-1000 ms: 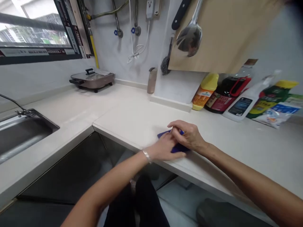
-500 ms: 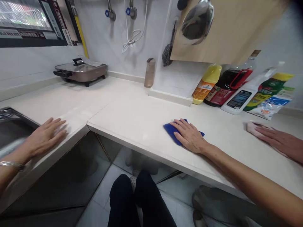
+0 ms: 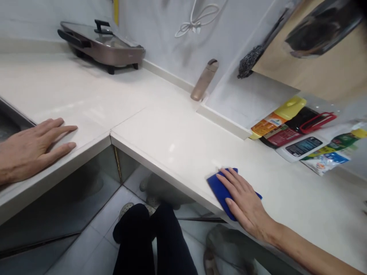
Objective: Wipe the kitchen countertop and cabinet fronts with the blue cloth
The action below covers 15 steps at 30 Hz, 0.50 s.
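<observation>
Item: dark-trousered legs [image 3: 172, 236], nearest, below the front edge of the white, glossy tabletop [image 3: 172, 130].

Item: bare right grip [image 3: 246, 206], laid flat with fingers extended and slightly apart, pressed from above rather than closed around anything.

Item: blue, flat fabric cloth [image 3: 217, 188], beneath that grip, on the tabletop at its front edge. Handling, as judged: light, soft, limp, not fragile; apt to slide easily over the smooth surface and to bunch up. Best hold: a broad, flat palm over its middle, or a pinch at an exposed corner; one showed beyond the fingertips, another by the wrist side. Its lower corner reached the edge, where it might have slipped over.

Item: bare left grip [image 3: 31, 147], palm down on the tabletop, fingers apart, holding nothing; a metal sink [image 3: 10, 118] lay just beyond it.

Item: row by the wall, the chief obstacle on the right: yellow plastic bottle with orange label [image 3: 275, 118], dark bottle with red handle [image 3: 286, 133], white plastic bottle with dark label [image 3: 304, 147], blue-and-white pouch [image 3: 327, 162].

Item: brown cylindrical bottle [image 3: 204, 81], at the wall corner, well apart from the cloth.

Item: brown, glass-lidded electric pan [image 3: 106, 51], far left, on short black feet.
</observation>
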### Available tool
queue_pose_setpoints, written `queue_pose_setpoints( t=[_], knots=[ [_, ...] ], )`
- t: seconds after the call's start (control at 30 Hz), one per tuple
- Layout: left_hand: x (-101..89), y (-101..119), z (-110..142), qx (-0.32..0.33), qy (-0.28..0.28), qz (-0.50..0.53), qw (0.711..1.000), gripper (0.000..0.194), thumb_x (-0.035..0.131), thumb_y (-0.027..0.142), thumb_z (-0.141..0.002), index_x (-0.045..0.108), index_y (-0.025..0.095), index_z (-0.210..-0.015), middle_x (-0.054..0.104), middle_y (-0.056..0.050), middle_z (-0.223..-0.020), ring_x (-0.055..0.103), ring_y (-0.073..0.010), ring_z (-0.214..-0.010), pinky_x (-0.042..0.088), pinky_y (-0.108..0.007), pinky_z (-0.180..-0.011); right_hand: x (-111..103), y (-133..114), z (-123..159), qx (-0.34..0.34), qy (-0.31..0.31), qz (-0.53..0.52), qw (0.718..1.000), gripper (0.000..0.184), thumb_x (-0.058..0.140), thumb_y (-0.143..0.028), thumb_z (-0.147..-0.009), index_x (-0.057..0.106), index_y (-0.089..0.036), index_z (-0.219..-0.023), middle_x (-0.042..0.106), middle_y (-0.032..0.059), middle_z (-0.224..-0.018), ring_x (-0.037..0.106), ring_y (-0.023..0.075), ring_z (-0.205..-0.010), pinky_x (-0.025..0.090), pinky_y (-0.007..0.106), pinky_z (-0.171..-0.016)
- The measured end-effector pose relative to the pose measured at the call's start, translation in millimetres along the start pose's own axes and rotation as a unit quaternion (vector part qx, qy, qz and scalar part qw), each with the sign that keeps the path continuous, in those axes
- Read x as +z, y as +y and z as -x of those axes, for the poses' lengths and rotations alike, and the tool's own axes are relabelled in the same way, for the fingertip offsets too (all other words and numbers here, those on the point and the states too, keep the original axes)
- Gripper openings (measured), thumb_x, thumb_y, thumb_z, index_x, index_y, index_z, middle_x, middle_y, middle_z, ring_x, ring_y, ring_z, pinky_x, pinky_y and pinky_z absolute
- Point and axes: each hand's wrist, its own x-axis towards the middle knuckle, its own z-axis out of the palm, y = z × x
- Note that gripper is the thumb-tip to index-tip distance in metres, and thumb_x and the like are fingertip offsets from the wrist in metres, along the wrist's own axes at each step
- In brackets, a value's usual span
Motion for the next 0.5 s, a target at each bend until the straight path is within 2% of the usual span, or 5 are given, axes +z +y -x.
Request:
queue_pose_setpoints(
  t=[0.07, 0.2, 0.33, 0.5],
  knots=[
    [0.3, 4, 1, -0.009, 0.004, -0.004, 1.0, 0.094, 0.006, 0.083, -0.092, 0.035, 0.022, -0.158, 0.035, -0.002, -0.165, 0.023, -0.0234, -0.158, 0.016, -0.043, -0.13, 3, -13, -35, -0.035, -0.01, -0.011, 0.999, 0.065, 0.032, -0.038, -0.105, 0.017, -0.03, -0.167, 0.033, 0.0074, -0.169, 0.025, 0.0335, -0.157, 0.032, 0.059, -0.122],
    [-9.0, 21, 4, -0.046, -0.004, 0.006, 0.999, 0.103, 0.001, 0.087, -0.088, 0.038, 0.021, -0.157, 0.032, -0.004, -0.167, 0.025, -0.0242, -0.157, 0.019, -0.044, -0.13, 14, -47, -123, -0.087, -0.023, -0.029, 0.995, 0.06, 0.03, -0.041, -0.105, 0.035, -0.023, -0.162, 0.035, 0.0104, -0.167, 0.025, 0.0352, -0.155, 0.028, 0.058, -0.123],
    [-15.3, 31, 6, -0.054, -0.01, 0.025, 0.998, 0.09, 0.01, 0.081, -0.094, 0.035, 0.025, -0.16, 0.025, -0.006, -0.171, 0.02, -0.0253, -0.159, 0.019, -0.047, -0.13, 27, -96, -213, -0.111, -0.027, -0.045, 0.992, 0.058, 0.027, -0.043, -0.105, 0.042, -0.021, -0.157, 0.038, 0.0124, -0.165, 0.027, 0.0377, -0.153, 0.028, 0.061, -0.12],
    [-18.1, 37, 8, -0.077, -0.025, 0.039, 0.996, 0.081, 0.02, 0.074, -0.096, 0.038, 0.026, -0.159, 0.023, -0.006, -0.171, 0.019, -0.0281, -0.159, 0.019, -0.049, -0.129, 41, -155, -320, -0.099, -0.047, -0.074, 0.991, 0.06, 0.026, -0.045, -0.105, 0.039, -0.019, -0.158, 0.035, 0.0132, -0.166, 0.024, 0.0407, -0.152, 0.026, 0.066, -0.12]
  ],
)
